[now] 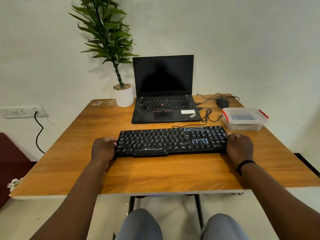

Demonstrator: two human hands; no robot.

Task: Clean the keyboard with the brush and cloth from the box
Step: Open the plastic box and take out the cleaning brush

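We grip the streaked keyboard [171,141] at its ends, left hand [103,149] and right hand [239,147] fingers curled round it, while the box [245,118] at far right sits lidded, so cleaning seems unstarted.

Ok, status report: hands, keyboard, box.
Left hand and right hand grip the keyboard ends. Keyboard flat on table. Box lid on, far right. Nothing blocking.

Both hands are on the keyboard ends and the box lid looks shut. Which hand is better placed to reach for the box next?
Probably the right hand. It holds the keyboard at the end nearest the clear box, which sits just beyond it on the table's right side. The left hand would have to cross the whole keyboard.
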